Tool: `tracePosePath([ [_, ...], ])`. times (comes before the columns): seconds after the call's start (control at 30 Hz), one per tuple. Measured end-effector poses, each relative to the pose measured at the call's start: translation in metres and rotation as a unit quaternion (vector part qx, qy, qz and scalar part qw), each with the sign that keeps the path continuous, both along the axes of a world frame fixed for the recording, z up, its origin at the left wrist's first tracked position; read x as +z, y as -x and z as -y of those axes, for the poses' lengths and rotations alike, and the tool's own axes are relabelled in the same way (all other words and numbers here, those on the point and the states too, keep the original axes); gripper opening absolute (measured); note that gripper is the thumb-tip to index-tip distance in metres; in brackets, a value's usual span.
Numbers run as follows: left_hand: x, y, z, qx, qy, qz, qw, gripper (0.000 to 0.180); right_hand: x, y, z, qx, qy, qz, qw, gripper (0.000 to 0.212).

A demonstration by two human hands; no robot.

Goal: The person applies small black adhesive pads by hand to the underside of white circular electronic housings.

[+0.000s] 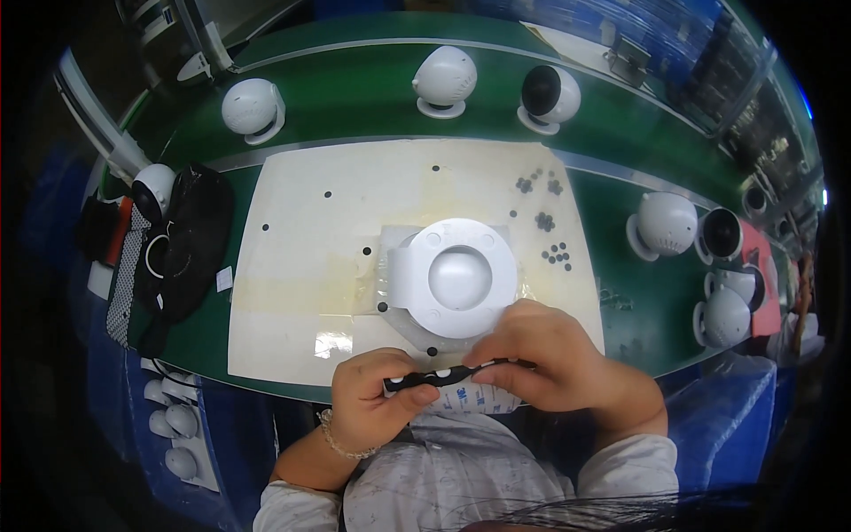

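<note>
Left hand (372, 395) and right hand (542, 355): fingers pinching black strip (415, 380), round gaps in it. White ring's (503, 282) visible round marks uncovered; dots (367, 251) remain on sheet (297, 266).

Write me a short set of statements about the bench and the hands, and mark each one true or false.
1. The left hand and the right hand both hold a black strip. True.
2. The bracelet is on the right wrist. False: it is on the left wrist.
3. The white ring-shaped part lies off the pale sheet. False: the part lies over the sheet.
4. Grey discs sit in clusters on the sheet's right side. True.
5. Three white rounded devices stand beyond the sheet's far edge. True.
6. The black bag is right of the sheet. False: it is to the left.
</note>
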State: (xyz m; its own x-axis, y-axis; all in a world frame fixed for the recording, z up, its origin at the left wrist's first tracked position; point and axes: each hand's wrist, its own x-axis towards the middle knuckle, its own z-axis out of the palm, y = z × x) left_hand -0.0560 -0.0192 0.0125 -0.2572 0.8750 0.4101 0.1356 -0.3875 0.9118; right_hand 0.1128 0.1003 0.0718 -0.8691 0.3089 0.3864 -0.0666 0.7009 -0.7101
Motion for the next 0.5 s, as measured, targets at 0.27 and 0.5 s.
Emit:
tracePosePath([
  [0.27,0.002,0.005,0.001,-0.011,-0.008,-0.105,0.994,0.027,-0.004,-0.003,-0.003,0.020,-0.085,-0.025,0.996,0.019],
  [0.5,0.010,0.001,-0.002,0.013,-0.063,-0.177,0.982,0.027,0.002,0.000,0.006,-0.030,-0.033,-0.010,0.999,0.018],
])
